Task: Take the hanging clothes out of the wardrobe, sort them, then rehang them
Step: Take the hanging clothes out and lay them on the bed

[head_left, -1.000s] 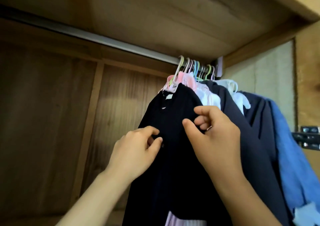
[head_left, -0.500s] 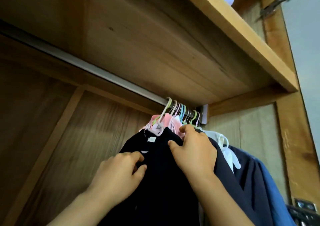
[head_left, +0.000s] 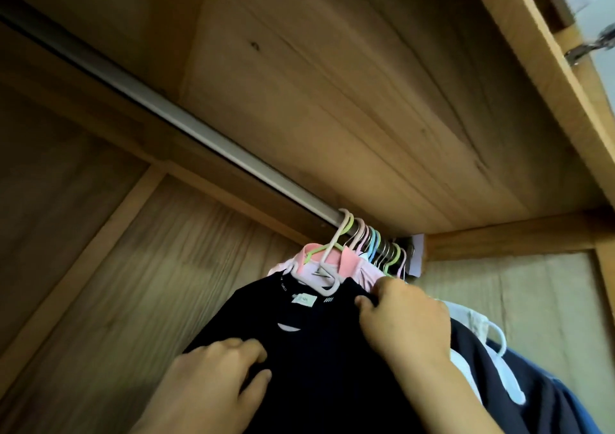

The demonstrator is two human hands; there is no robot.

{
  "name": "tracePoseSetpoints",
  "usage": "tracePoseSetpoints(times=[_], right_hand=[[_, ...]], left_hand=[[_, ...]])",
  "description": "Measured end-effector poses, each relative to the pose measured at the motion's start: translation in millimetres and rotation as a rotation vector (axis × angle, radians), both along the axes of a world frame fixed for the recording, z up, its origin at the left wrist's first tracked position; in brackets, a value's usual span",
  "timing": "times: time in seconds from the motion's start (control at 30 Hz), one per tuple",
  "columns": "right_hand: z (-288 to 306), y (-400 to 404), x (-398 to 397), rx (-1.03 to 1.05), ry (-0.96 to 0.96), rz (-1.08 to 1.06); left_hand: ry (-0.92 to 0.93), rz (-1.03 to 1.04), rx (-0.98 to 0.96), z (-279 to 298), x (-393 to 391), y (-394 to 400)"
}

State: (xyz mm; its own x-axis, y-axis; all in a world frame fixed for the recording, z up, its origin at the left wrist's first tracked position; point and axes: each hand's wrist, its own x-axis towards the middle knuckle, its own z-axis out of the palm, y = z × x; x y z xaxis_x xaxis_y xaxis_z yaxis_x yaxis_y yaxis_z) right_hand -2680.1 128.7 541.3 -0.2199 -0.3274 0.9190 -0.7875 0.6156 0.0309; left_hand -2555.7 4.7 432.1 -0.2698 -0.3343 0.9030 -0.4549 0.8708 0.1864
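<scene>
1. Right hand (head_left: 404, 322): fingers curled over the black top (head_left: 316, 340) at its shoulder, thumb pinching the cloth.
2. Left hand (head_left: 213, 383): thumb and fingers pinch the top's front, lower left.
3. The top hangs on a pale hanger (head_left: 327, 267) hooked over the rail (head_left: 186, 124).
4. Behind it, pink, white, navy and blue clothes crowd the rail's right end.

Black top (head_left: 309, 344) on pale hanger (head_left: 324, 275) hangs frontmost on rail (head_left: 173, 116).
</scene>
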Motion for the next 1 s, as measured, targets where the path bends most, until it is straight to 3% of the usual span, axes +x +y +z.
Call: tracePoseSetpoints(times=[0.67, 1.0], right_hand=[[-5.0, 27.8, -6.9, -0.234, 0.010, 0.519], [-97.9, 84.7, -1.0, -0.004, -0.146, 0.797]], left_hand=[[0.116, 0.067, -0.121, 24.9, 33.8, 5.9], [0.222, 0.104, -0.129, -0.8, 75.0, 12.5]])
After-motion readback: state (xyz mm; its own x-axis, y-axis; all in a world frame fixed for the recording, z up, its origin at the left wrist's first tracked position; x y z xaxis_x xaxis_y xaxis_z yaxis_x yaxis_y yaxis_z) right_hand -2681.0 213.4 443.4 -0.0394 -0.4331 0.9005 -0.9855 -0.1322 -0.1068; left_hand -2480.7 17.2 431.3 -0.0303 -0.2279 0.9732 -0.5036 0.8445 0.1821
